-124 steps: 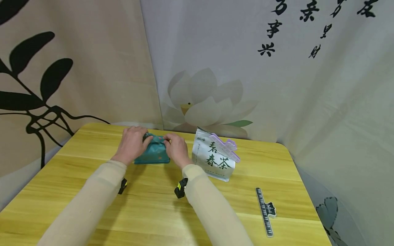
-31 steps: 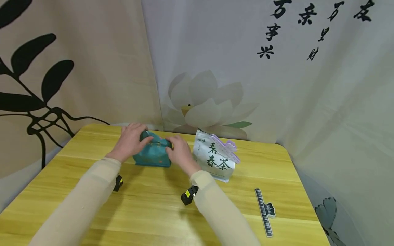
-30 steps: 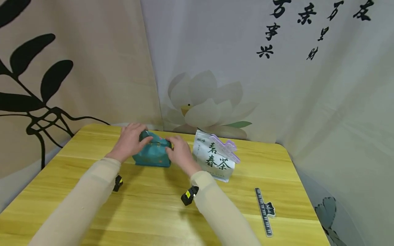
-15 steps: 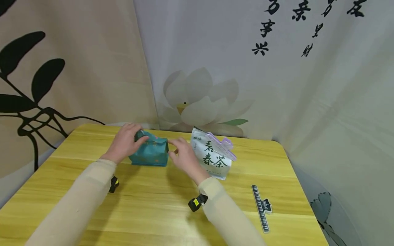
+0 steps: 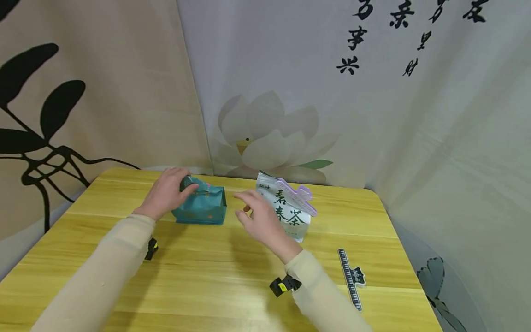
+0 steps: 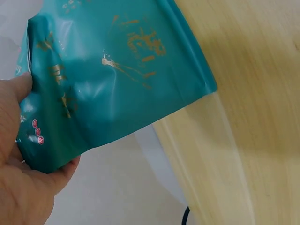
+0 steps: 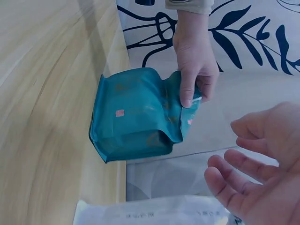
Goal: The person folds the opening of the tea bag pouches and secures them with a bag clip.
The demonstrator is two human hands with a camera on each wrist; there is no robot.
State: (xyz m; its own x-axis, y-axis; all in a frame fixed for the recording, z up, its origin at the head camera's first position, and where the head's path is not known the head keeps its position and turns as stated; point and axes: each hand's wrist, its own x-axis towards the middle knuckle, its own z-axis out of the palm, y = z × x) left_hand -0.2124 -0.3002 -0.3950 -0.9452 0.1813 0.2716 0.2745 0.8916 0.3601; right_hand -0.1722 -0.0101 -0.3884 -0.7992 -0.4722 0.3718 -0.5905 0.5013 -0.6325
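Observation:
A teal foil tea bag (image 5: 203,207) stands on the table with its top folded over. My left hand (image 5: 168,191) pinches the folded top at its left end; the right wrist view shows the thumb on the near side of the fold. My right hand (image 5: 267,221) is off the bag, to its right, with loosely bent fingers and nothing in them. Behind that hand stands a white tea bag (image 5: 290,216) with green characters, its top corner gripped by a purple clip (image 5: 296,197). A black-and-white piano-key clip (image 5: 349,279) lies to the right, close to my right sleeve.
The wooden table (image 5: 207,276) has its back edge close behind both bags. A printed curtain (image 5: 265,69) hangs beyond it. Each wrist wears a small black camera (image 5: 283,286).
My right hand has let go of the teal bag's right end and moved right and nearer. My left hand keeps its hold, and the top has gone from being folded by both hands to held by one.

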